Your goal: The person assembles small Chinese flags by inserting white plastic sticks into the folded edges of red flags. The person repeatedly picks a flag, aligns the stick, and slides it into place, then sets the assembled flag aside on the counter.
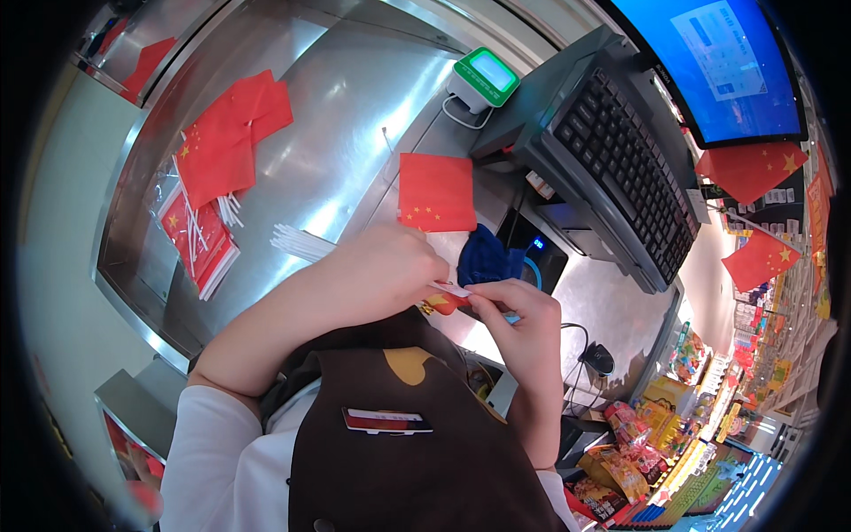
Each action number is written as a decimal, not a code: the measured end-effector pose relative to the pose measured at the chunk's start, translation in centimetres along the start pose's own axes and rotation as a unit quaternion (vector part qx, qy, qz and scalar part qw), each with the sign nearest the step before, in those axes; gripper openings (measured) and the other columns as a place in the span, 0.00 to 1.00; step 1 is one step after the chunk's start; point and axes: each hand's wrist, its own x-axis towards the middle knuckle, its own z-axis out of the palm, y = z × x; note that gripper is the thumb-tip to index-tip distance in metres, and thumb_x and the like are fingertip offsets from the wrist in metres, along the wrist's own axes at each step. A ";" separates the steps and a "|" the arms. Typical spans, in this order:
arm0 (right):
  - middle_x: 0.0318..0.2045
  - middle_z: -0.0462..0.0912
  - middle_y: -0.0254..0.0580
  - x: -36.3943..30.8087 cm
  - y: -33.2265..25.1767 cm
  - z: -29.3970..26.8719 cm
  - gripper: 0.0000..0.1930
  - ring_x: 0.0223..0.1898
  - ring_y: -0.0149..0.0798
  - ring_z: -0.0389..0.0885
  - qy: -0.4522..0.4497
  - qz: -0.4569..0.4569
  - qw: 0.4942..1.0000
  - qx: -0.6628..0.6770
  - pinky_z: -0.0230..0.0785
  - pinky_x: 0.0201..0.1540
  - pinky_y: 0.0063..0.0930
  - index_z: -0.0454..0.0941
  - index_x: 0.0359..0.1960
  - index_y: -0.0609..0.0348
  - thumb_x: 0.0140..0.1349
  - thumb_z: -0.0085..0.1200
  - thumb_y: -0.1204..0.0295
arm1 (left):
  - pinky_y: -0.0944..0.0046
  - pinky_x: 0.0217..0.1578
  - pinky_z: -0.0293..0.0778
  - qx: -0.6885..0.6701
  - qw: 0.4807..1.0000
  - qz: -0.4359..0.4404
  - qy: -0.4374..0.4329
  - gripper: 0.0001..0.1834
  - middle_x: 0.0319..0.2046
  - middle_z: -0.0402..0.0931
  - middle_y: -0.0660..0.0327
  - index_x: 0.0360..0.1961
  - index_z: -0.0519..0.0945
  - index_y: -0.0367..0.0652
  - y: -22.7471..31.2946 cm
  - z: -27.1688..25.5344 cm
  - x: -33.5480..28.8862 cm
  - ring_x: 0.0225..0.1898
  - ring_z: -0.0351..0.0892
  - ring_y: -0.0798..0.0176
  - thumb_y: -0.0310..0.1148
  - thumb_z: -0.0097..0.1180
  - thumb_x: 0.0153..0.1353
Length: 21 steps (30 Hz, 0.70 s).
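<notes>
Close in front of my body, both hands meet over the counter's near side. My left hand [394,266] is closed, its fingertips pinching a white strip that runs across to the other hand. At the strip's other end, my right hand [525,312] pinches with thumb and forefinger. Red and yellow material of what looks like a small flag [448,302] shows just below the strip; the rest is hidden. Beyond the hands lies a flat red flag [436,190] with yellow stars. Partly behind my left forearm rests a bundle of white sticks [300,241].
Red flags [217,146] are heaped on the metal counter [328,115] at left, beside bagged flags [202,244] and sticks. A blue cloth [486,255] sits beyond my right hand. Rightward stand a green-framed device [487,75], a keyboard [625,160], a monitor [718,66] and snack packets [620,465].
</notes>
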 end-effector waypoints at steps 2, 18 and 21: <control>0.27 0.81 0.43 0.1 0.0 0.1 0.05 0.27 0.35 0.80 -0.003 -0.008 1.000 0.016 0.72 0.32 0.22 0.82 0.33 0.64 0.54 0.60 0.80 | 0.57 0.37 0.72 0.029 1.000 -0.003 -0.001 0.06 0.26 0.76 0.58 0.28 0.80 0.41 0.0 -0.8 -0.6 0.34 0.77 0.55 0.30 0.60 0.49; 0.30 0.81 0.43 -0.1 0.4 1.4 0.06 0.29 0.35 0.81 0.004 0.018 0.997 0.076 0.72 0.34 0.23 0.81 0.37 0.64 0.59 0.54 0.80 | 0.59 0.40 0.71 0.110 0.988 0.009 0.106 0.08 0.26 0.76 0.61 0.29 0.79 0.42 -0.5 -1.4 -1.7 0.35 0.76 0.56 0.30 0.61 0.46; 0.31 0.82 0.43 -0.1 -0.1 1.9 0.07 0.29 0.34 0.81 0.007 0.037 0.994 0.103 0.72 0.34 0.22 0.80 0.39 0.63 0.59 0.54 0.79 | 0.60 0.41 0.71 0.102 0.983 0.076 0.131 0.07 0.27 0.76 0.62 0.28 0.78 0.42 -0.3 0.2 -1.1 0.35 0.76 0.58 0.31 0.60 0.47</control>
